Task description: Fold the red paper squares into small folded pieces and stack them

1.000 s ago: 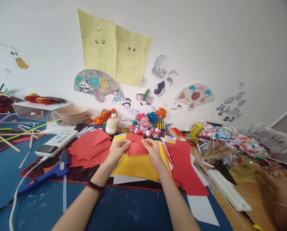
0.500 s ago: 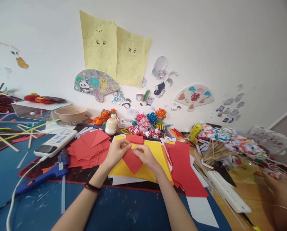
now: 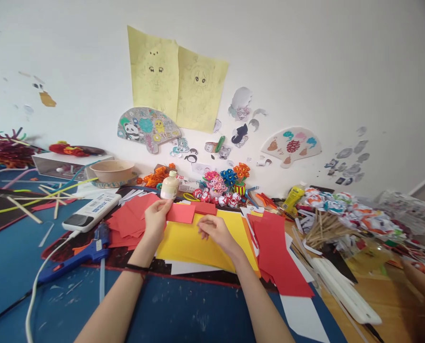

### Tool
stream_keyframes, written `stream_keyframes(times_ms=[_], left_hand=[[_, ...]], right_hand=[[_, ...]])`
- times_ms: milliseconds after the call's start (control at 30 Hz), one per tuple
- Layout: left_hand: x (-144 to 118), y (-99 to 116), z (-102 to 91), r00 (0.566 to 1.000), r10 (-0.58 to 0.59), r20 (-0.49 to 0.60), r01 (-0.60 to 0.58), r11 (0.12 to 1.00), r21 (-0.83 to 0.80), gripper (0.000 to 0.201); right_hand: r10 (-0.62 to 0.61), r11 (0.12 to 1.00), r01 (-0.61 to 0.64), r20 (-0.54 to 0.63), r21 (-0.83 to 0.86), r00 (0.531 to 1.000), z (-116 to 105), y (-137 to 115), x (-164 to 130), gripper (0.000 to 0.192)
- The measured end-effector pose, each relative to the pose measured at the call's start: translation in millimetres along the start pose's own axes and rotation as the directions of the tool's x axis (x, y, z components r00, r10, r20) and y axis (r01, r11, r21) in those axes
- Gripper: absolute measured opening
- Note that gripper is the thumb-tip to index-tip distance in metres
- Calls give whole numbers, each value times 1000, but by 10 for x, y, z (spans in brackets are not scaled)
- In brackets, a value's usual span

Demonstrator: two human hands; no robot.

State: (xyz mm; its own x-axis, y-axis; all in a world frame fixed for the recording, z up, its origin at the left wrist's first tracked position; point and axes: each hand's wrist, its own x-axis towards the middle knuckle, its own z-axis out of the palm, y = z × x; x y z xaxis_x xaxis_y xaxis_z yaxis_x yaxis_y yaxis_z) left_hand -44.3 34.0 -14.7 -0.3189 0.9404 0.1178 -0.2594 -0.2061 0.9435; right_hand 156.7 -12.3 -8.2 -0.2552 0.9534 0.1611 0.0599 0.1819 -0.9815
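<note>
My left hand point(image 3: 155, 220) pinches one end of a red paper piece point(image 3: 181, 214), which stretches out to the right above the yellow paper sheets point(image 3: 191, 244). Off to the right of that piece, my right hand point(image 3: 215, 232) hovers over the yellow sheets, empty, its fingers loosely bent and apart. Another red paper piece point(image 3: 204, 208) lies at the far edge of the yellow stack. Beside my left hand is a pile of red paper pieces point(image 3: 128, 220). Larger red paper sheets point(image 3: 278, 257) rest to the right of the yellow stack.
At the left lie a blue glue gun point(image 3: 73, 263) and a white power strip point(image 3: 91, 212) with a cable. Behind stand a cream bottle point(image 3: 170, 186) and small craft flowers point(image 3: 214, 182). Another person's hand point(image 3: 421, 281) shows at the right, near wrapped sticks point(image 3: 322, 228).
The red paper piece, earlier between both hands, has moved up and left in my left hand. My right hand has let go of it. The camera view has shifted slightly.
</note>
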Motion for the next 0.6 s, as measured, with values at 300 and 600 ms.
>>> stream_keyframes(times_ms=[300,600], left_hand=[[-277,-74,278,916,-131,378,2,946,323,43],[-374,82,276,687,32,726,-286,930,230,60]], right_hand=[[-145,984,156,-127,88,981,3,-57,26,51],[-120,989,127,-100,70,988,-128,34,55,46]])
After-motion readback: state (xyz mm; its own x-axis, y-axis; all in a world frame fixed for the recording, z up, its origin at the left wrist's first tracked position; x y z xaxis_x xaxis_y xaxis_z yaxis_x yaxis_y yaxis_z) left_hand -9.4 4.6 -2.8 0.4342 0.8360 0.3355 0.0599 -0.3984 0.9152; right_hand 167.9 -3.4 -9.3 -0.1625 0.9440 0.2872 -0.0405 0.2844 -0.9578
